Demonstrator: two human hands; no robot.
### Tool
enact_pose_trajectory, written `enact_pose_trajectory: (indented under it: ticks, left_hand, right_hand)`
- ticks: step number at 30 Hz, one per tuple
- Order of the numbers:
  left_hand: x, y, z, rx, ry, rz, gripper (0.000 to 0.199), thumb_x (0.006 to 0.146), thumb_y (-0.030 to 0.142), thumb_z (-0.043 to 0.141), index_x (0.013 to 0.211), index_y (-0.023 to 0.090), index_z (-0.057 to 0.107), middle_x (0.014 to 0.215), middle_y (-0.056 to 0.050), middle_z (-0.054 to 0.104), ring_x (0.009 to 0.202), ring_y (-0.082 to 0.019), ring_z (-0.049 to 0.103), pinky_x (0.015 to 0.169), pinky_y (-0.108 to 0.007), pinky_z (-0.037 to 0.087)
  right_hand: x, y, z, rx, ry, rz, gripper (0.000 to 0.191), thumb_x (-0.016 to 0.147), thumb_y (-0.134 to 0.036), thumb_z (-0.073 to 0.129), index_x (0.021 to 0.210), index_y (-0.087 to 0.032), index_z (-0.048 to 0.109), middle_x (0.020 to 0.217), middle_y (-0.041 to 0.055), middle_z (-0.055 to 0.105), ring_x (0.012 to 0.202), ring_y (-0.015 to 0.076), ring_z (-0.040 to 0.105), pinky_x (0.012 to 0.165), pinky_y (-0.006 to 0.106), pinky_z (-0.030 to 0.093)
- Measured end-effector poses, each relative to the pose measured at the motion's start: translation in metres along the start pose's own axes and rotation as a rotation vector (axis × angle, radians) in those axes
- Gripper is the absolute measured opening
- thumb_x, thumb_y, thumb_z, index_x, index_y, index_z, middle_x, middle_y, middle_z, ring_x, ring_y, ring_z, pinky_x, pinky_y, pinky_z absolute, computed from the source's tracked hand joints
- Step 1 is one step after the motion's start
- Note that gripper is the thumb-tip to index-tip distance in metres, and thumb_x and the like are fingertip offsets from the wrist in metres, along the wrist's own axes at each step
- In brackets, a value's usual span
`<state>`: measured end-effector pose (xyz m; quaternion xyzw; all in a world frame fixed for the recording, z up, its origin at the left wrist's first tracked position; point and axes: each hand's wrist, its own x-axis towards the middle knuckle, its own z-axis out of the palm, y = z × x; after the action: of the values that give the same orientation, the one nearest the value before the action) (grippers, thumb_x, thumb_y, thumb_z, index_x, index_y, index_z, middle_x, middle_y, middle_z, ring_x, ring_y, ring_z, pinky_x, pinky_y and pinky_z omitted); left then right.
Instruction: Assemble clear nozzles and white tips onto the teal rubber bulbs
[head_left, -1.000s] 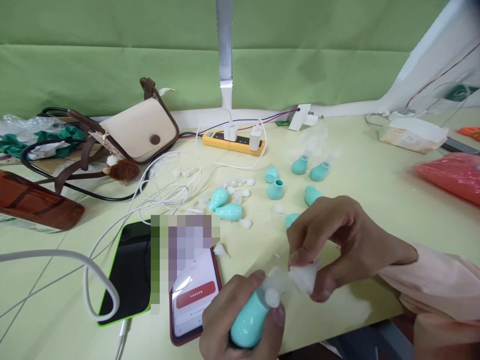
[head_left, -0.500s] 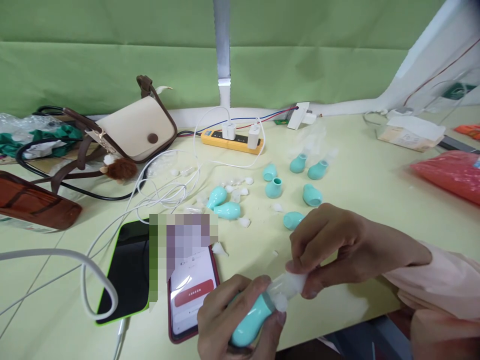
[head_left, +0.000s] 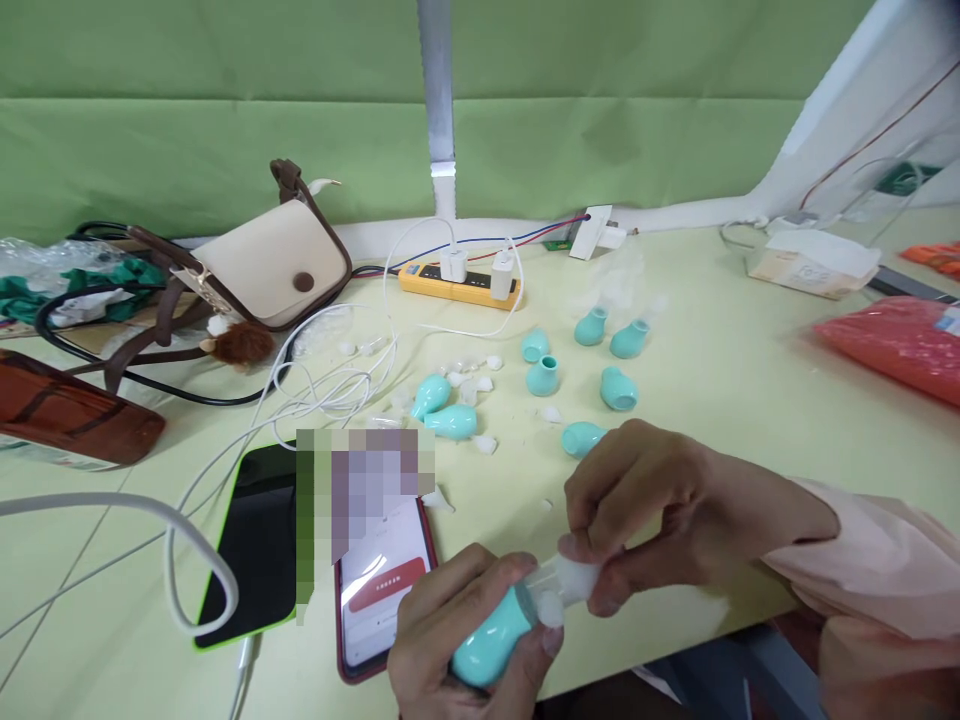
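My left hand [head_left: 457,630] is wrapped round a turquoise bulb [head_left: 491,637] near the table's front edge. A clear piece with a small white knob [head_left: 550,608] sits at the bulb's neck, by my left thumb. Thumb and fingers of my right hand [head_left: 637,510] pinch a translucent white cap [head_left: 577,577] at the outer end of the clear piece. Beyond my hands lie several more turquoise bulbs, among them one standing with its opening up [head_left: 543,376] and one on its side [head_left: 453,421]. Small white pieces [head_left: 472,385] are scattered beside them.
A phone with a lit screen [head_left: 386,600] and a green-edged dark phone [head_left: 255,540] lie at the left. Behind are looped white cables [head_left: 337,380], a beige bag [head_left: 270,260] and a yellow power strip [head_left: 457,287]. A red plastic packet [head_left: 892,340] is at the right.
Both hands, with the bulb and the cap, have shifted slightly left in the picture. The table scene has also shifted a little. Both grips look the same.
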<state>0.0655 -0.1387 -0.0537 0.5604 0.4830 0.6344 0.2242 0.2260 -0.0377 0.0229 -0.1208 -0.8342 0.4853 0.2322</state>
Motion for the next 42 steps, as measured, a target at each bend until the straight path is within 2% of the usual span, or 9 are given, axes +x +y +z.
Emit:
enact_pose_trajectory:
  ticks: [5,11,12,17,23,28,33,37,42]
  left_hand:
    - [0.001,-0.003,-0.002,0.159,0.014,0.072,0.024,0.067,0.015,0.068,0.09,0.022,0.068,0.076,0.002,0.067,0.064,-0.012,0.06,0.045,-0.018,0.046]
    - [0.013,-0.004,-0.015,0.47,-0.023,0.444,0.021,0.067,0.009,0.068,0.086,0.016,0.067,0.071,-0.005,0.064,0.062,-0.016,0.06,0.047,-0.024,0.048]
    - [0.014,-0.003,-0.016,0.51,-0.1,0.459,0.016,0.07,0.011,0.066,0.084,0.019,0.068,0.071,-0.004,0.065,0.063,-0.017,0.06,0.047,-0.024,0.047]
    - [0.009,0.003,-0.011,0.555,0.086,0.435,0.017,0.076,0.006,0.057,0.082,0.017,0.068,0.078,-0.007,0.062,0.07,-0.018,0.059,0.054,-0.029,0.047]
    - [0.017,0.006,-0.016,0.531,-0.028,0.532,0.029,0.062,-0.006,0.067,0.085,0.011,0.067,0.082,-0.008,0.058,0.073,-0.017,0.054,0.058,-0.032,0.045]
    - [0.016,0.006,-0.012,0.503,0.02,0.471,0.016,0.069,0.003,0.064,0.081,0.014,0.067,0.075,-0.006,0.061,0.066,-0.017,0.057,0.051,-0.029,0.047]
    - [0.003,0.002,0.007,0.376,0.145,0.287,0.018,0.074,0.012,0.064,0.091,0.018,0.067,0.077,-0.004,0.065,0.063,-0.015,0.061,0.047,-0.024,0.049]
    - [0.003,-0.007,0.01,0.364,0.056,0.299,0.057,0.073,0.023,0.066,0.127,0.021,0.048,0.116,-0.014,0.057,0.102,-0.029,0.058,0.075,-0.042,0.052]
    - [0.005,-0.008,0.009,0.314,0.174,0.256,0.044,0.074,0.012,0.056,0.117,0.022,0.056,0.119,-0.009,0.054,0.108,-0.026,0.055,0.082,-0.039,0.049]
  right_hand:
    - [0.003,0.009,0.0,0.136,-0.001,0.131,0.009,0.062,-0.01,0.075,0.07,-0.009,0.071,0.063,0.0029,0.064,0.05,0.0055,0.053,0.046,0.015,0.042]
    - [0.004,0.017,0.001,0.124,0.117,0.146,0.024,0.064,-0.007,0.072,0.087,-0.011,0.071,0.075,0.0046,0.069,0.062,0.0099,0.063,0.057,0.017,0.052]
    - [0.004,0.015,0.0,0.113,0.123,0.155,0.024,0.062,-0.008,0.073,0.086,-0.011,0.071,0.074,0.0046,0.069,0.062,0.0103,0.063,0.057,0.018,0.052]
    - [0.003,0.002,-0.002,0.038,0.125,0.163,0.017,0.065,-0.012,0.073,0.082,-0.014,0.072,0.074,0.0045,0.07,0.062,0.0115,0.064,0.057,0.018,0.053]
    - [0.005,0.004,-0.001,0.069,0.101,0.165,0.01,0.064,-0.005,0.071,0.074,-0.008,0.072,0.071,0.0069,0.068,0.058,0.0115,0.062,0.046,0.018,0.047]
    - [0.005,0.007,0.003,0.126,0.127,0.179,0.011,0.062,-0.007,0.073,0.073,-0.009,0.072,0.062,0.0042,0.066,0.051,0.0084,0.057,0.042,0.016,0.043]
    - [0.002,0.0,0.002,0.082,0.278,0.177,0.011,0.063,-0.018,0.075,0.072,-0.012,0.072,0.056,0.0024,0.064,0.046,0.0079,0.055,0.043,0.017,0.045]
    - [-0.004,-0.015,-0.021,-0.095,0.354,0.335,0.007,0.066,-0.021,0.072,0.065,-0.015,0.072,0.055,0.0029,0.063,0.046,0.0087,0.053,0.039,0.018,0.041]
    - [-0.019,-0.02,-0.073,-0.505,0.95,0.493,0.018,0.07,-0.03,0.07,0.063,-0.013,0.068,0.045,0.0003,0.053,0.041,0.0061,0.04,0.038,0.021,0.035]
